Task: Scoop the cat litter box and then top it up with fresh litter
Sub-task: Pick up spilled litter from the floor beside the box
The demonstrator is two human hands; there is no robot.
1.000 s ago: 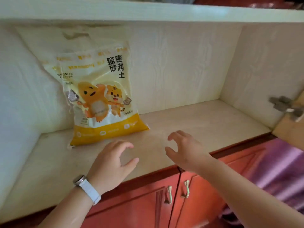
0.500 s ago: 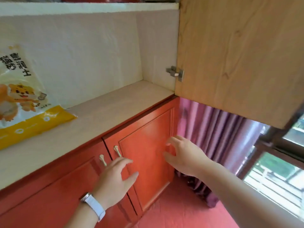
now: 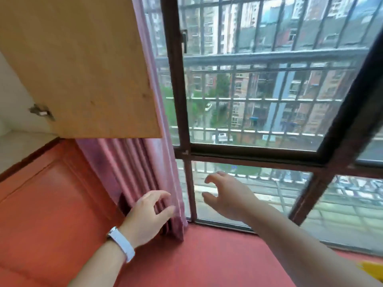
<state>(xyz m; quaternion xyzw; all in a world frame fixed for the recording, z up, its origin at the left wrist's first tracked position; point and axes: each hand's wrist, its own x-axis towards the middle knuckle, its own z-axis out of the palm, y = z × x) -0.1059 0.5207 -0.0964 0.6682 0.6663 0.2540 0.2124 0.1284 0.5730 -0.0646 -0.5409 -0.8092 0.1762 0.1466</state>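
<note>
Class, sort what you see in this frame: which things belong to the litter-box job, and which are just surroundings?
Belongs to the job:
- left hand, empty
- right hand, empty
- open cabinet door
No litter bag, scoop or box is in view.

Just surroundings:
- pink curtain
- window frame
- red cabinet front
- white wristband

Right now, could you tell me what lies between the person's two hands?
In the head view, the pink curtain's lower edge and a dark vertical window frame bar show behind the gap between the left hand and right hand; neither holds anything.

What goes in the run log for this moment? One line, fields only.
left hand: open, empty | right hand: open, empty | cupboard door: open | view: window, curtain | litter: out of view
</note>
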